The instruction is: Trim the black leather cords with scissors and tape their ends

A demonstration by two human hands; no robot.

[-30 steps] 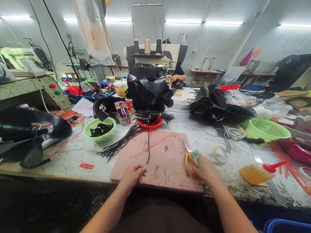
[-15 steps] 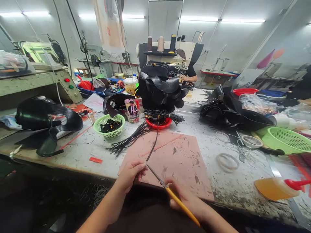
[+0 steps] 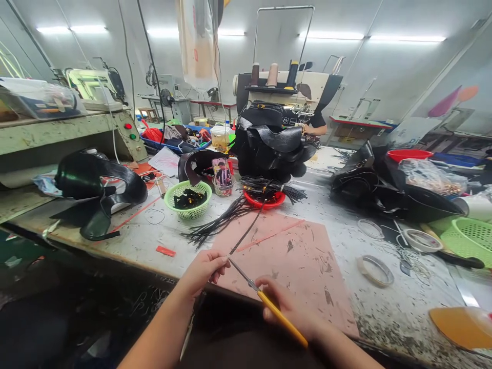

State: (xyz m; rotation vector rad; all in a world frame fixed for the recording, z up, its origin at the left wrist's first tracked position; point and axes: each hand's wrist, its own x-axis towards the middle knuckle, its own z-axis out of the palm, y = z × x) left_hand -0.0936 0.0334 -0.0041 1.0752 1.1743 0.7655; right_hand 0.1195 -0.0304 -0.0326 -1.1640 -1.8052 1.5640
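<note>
At the front edge of the table my left hand (image 3: 209,269) pinches the end of a thin black strip (image 3: 247,233). The strip runs back to a bundle of black strips (image 3: 226,215) lying partly over a red basket (image 3: 271,204). My right hand (image 3: 282,302) is closed on yellow-handled scissors (image 3: 280,318), seen edge-on. Their narrow metal blades point to the strip's end at my left fingertips; whether they touch the strip I cannot tell. A pinkish work mat (image 3: 295,266) lies under and beyond both hands.
Left of the strips stands a green basket (image 3: 198,209) of small black pieces, beside a phone (image 3: 222,173). Black leather parts (image 3: 92,179) lie at the left and a dark pile (image 3: 376,184) at the right. Tape rolls (image 3: 374,270) and an amber bottle (image 3: 457,325) are nearer.
The view has swung slightly left, so the table things appear farther right. Both hands keep their hold on the strip and scissors, with little change between them.
</note>
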